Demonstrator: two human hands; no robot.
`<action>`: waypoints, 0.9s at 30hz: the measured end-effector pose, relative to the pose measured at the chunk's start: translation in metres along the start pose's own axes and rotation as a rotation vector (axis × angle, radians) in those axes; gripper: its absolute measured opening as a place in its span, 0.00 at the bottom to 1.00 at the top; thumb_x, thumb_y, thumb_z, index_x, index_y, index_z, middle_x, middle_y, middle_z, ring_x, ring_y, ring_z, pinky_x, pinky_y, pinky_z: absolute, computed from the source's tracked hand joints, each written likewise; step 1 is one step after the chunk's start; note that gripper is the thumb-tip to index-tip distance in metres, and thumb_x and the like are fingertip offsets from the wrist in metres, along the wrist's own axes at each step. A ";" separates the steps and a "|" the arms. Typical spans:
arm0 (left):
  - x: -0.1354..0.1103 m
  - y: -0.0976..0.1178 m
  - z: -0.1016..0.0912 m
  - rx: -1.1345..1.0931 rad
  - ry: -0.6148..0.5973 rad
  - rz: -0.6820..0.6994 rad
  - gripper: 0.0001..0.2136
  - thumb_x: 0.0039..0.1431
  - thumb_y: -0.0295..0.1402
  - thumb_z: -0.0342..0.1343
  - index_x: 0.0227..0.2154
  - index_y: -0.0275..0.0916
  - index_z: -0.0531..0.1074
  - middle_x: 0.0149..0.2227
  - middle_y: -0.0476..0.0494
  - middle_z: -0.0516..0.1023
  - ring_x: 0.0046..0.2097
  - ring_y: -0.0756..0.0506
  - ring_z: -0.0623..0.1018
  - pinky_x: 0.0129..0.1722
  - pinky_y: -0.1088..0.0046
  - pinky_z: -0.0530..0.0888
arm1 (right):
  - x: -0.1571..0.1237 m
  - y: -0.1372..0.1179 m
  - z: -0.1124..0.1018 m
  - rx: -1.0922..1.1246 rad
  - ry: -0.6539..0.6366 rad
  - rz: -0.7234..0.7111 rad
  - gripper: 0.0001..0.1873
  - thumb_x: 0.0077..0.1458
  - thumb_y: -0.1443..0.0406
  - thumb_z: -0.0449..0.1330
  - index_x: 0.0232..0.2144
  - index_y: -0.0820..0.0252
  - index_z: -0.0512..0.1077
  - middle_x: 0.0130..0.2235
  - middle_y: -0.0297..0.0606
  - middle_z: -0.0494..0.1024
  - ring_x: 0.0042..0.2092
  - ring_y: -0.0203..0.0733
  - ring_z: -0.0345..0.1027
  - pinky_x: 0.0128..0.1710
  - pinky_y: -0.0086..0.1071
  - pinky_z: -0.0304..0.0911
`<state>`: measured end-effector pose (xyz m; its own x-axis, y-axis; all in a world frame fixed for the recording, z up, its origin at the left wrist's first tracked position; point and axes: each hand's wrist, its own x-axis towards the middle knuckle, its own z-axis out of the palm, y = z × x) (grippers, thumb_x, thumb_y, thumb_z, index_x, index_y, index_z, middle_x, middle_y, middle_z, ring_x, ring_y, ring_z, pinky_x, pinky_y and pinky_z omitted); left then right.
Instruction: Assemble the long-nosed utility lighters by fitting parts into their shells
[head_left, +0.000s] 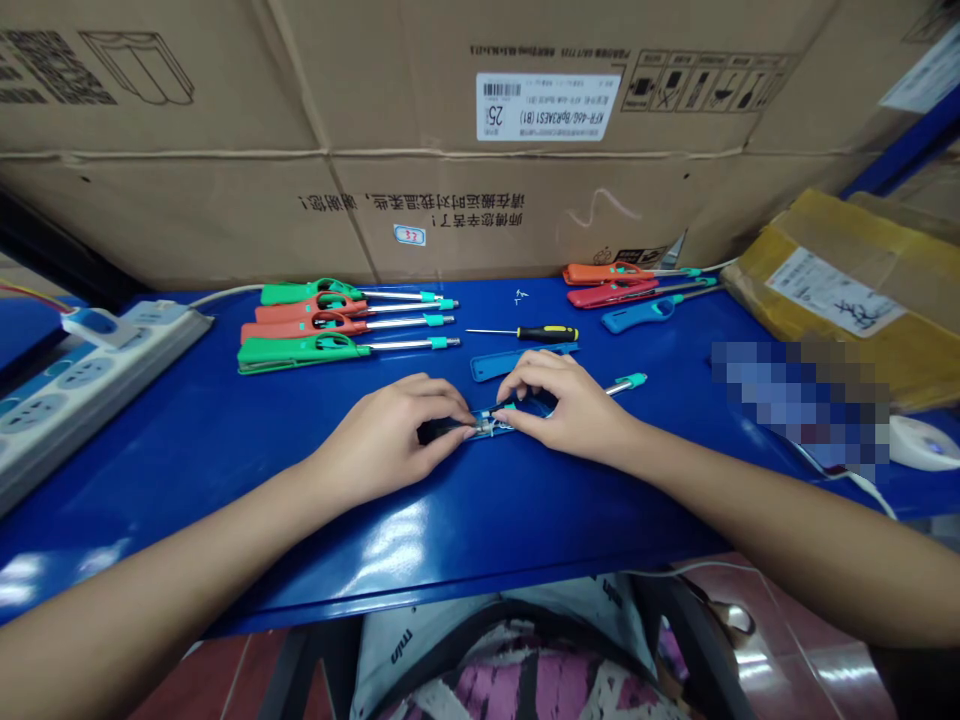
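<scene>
A blue long-nosed gas lighter lies opened on the table between my hands, its inner parts and a thin white wire showing. My left hand pinches its handle end, thumb and fingertips closed around it. From the other side my right hand bends over the lighter with thumb and fingers closed on the inner parts; my fingers partly hide them. The lighter's metal nozzle with a teal tip sticks out past my right hand. Just behind lies the loose blue casing half. Farther back is a black and yellow screwdriver.
Several green and orange lighters lie at left; orange, red and blue ones lie back right. Tiny screws sit behind the screwdriver. A power strip is at left, a yellow-taped parcel at right. Cardboard boxes wall the back.
</scene>
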<state>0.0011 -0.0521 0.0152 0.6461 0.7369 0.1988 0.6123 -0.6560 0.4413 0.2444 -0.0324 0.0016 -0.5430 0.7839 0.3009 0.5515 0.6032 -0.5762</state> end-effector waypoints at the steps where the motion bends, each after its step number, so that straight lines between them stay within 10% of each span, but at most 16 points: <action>1: 0.000 0.001 0.000 0.012 0.001 0.009 0.08 0.66 0.34 0.55 0.41 0.43 0.80 0.44 0.46 0.81 0.47 0.44 0.79 0.48 0.64 0.76 | 0.000 0.000 0.000 -0.004 0.005 0.012 0.05 0.55 0.66 0.68 0.34 0.57 0.76 0.35 0.33 0.73 0.41 0.39 0.68 0.45 0.36 0.54; 10: -0.002 0.006 -0.002 0.108 0.019 0.044 0.09 0.66 0.35 0.53 0.42 0.42 0.78 0.43 0.45 0.82 0.45 0.43 0.79 0.45 0.65 0.77 | 0.003 0.007 -0.009 0.099 0.148 -0.008 0.05 0.59 0.65 0.62 0.31 0.59 0.75 0.32 0.35 0.75 0.36 0.39 0.67 0.39 0.34 0.62; 17: -0.002 0.003 0.002 0.149 0.040 0.117 0.15 0.67 0.35 0.53 0.53 0.44 0.75 0.51 0.43 0.79 0.49 0.42 0.78 0.49 0.62 0.77 | 0.004 0.008 -0.036 0.033 -0.086 -0.049 0.02 0.58 0.66 0.63 0.35 0.58 0.77 0.38 0.38 0.78 0.42 0.42 0.71 0.47 0.38 0.64; 27: -0.001 -0.003 0.007 0.213 -0.012 0.289 0.17 0.70 0.29 0.50 0.58 0.44 0.73 0.54 0.40 0.79 0.50 0.41 0.76 0.49 0.60 0.78 | 0.003 0.012 -0.022 0.001 -0.183 -0.024 0.03 0.57 0.67 0.66 0.30 0.58 0.76 0.36 0.36 0.76 0.42 0.42 0.70 0.46 0.37 0.62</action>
<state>0.0018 -0.0516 0.0078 0.8110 0.5151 0.2775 0.4842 -0.8571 0.1759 0.2634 -0.0199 0.0122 -0.6622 0.7294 0.1714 0.5366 0.6213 -0.5710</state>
